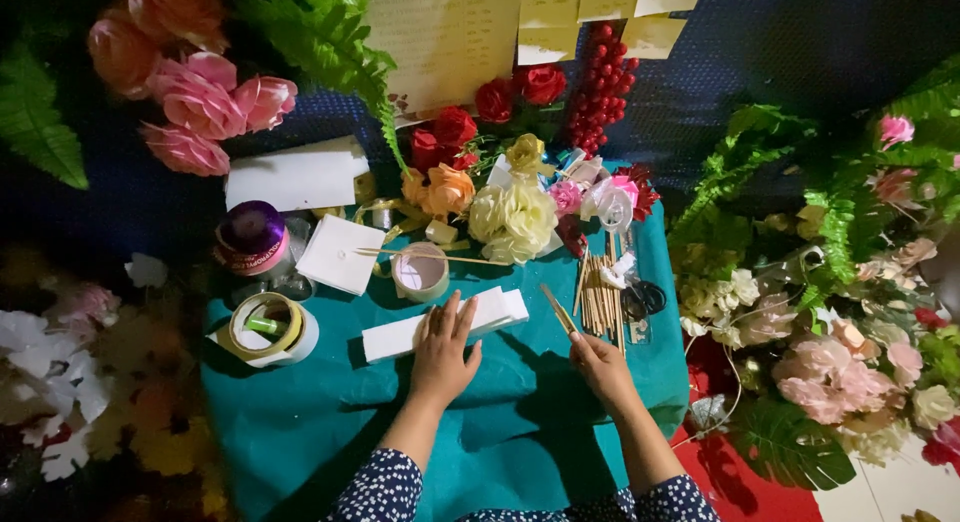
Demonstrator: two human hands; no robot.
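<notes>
My left hand (pixel 444 349) lies flat, fingers spread, on a long white foam block (pixel 396 336) that rests on the teal cloth (pixel 300 422). My right hand (pixel 600 365) grips a thin wooden stick (pixel 557 308) that points up and to the left, its tip near the right end of the block. A bundle of similar wooden sticks (pixel 598 297) lies just right of the held one.
Tape and ribbon rolls (pixel 266 327), a purple ribbon spool (pixel 250 237), a white square (pixel 340 254), a small cup (pixel 420 272), scissors (pixel 640 300) and artificial flowers (pixel 512 218) sit on the cloth. Fern leaves and pink blooms (pixel 830 362) crowd the right side.
</notes>
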